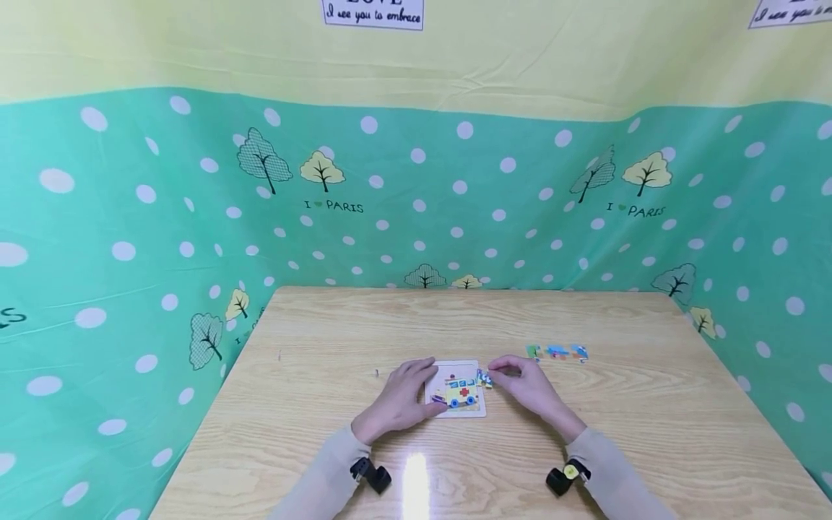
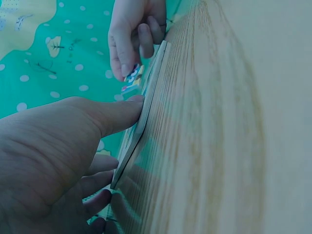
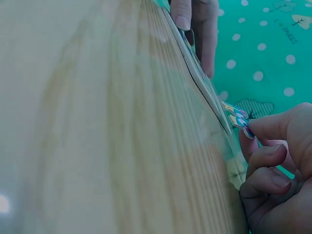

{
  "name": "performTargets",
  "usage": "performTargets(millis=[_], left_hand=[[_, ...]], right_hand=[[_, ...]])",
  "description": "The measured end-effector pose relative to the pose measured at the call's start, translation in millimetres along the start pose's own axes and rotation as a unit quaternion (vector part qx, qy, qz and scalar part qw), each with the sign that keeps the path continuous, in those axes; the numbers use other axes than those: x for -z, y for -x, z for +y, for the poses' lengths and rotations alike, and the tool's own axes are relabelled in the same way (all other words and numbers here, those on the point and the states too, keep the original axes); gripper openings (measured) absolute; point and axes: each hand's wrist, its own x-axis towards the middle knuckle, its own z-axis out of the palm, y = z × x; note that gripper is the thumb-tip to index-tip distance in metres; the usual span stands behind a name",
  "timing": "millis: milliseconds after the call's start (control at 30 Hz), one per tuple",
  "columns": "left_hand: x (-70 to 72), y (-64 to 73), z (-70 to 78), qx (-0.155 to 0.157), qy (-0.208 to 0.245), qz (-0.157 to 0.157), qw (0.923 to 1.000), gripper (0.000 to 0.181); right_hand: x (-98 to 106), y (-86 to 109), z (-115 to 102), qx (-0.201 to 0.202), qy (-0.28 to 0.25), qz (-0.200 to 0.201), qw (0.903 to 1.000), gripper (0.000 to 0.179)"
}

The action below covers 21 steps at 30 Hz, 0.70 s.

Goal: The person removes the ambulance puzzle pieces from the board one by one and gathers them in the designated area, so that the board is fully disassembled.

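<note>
A small jigsaw board [image 1: 464, 415] with a pale rim lies on the table, partly filled with a picture of a yellow ambulance [image 1: 461, 393]. My left hand [image 1: 403, 401] rests along its left side, fingertips by the far left corner. In the left wrist view, the thumb [image 2: 124, 113] lies straight over the board's edge. My right hand [image 1: 529, 384] pinches a jigsaw piece [image 1: 484, 379] between thumb and index finger at the board's right rim. That piece [image 3: 237, 118] is held tilted in the right wrist view, the other fingers curled beneath.
Several loose jigsaw pieces [image 1: 557, 352] lie in a row beyond my right hand. The wooden table [image 1: 325, 325] reaches back to a green dotted curtain [image 1: 442, 209], which also hangs along both sides. A tiny dark bit [image 1: 376, 373] lies left of the board.
</note>
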Motion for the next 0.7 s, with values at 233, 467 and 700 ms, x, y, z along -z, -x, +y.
performTargets(millis=[233,467,700], left_hand=[[0.4,0.2,0.3,-0.002,-0.003,0.001,1.0,0.078],[0.5,0.4,1.2,0.001,0.003,-0.001,1.0,0.079],[-0.3,-0.1,0.5,0.003,0.003,0.001,1.0,0.081]], right_hand=[[13.5,2.2,10.2,-0.002,0.025,0.013,0.9996,0.016],[26.1,2.5,20.0,-0.009,0.047,0.026,0.9985,0.016],[39.6,2.0,28.5,-0.002,0.057,0.038,0.9976,0.02]])
